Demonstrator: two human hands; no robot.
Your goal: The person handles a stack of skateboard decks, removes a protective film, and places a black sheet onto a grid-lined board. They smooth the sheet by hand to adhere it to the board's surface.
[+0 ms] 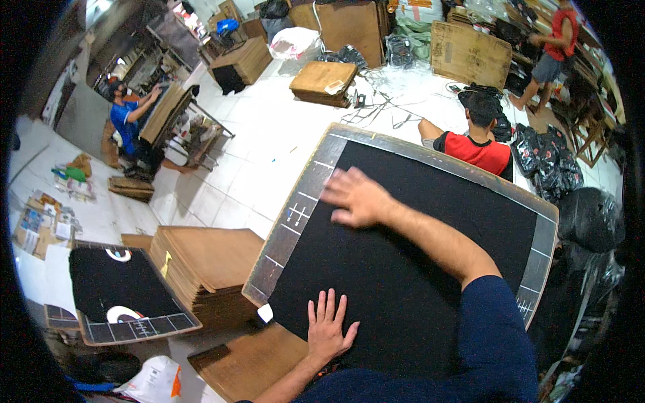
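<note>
A black cloth (410, 255) lies spread over a dark board (312, 185) with white marking lines along its edges. My left hand (328, 329) rests flat on the cloth near its lower left edge, fingers stretched out. Farther up, my right hand (358, 198) is spread at the cloth's upper left edge, slightly blurred, its fingertips reaching the board's marked border. Neither hand holds anything. A small white piece (266, 314) sits at the board's lower left corner.
At the left, a stack of brown boards (208, 255) stands beside another marked board with printed black cloth (124, 289). A person in red and black (474, 151) sits just beyond my board. Another in blue (127, 114) works far left; a third (557, 47) stands far right.
</note>
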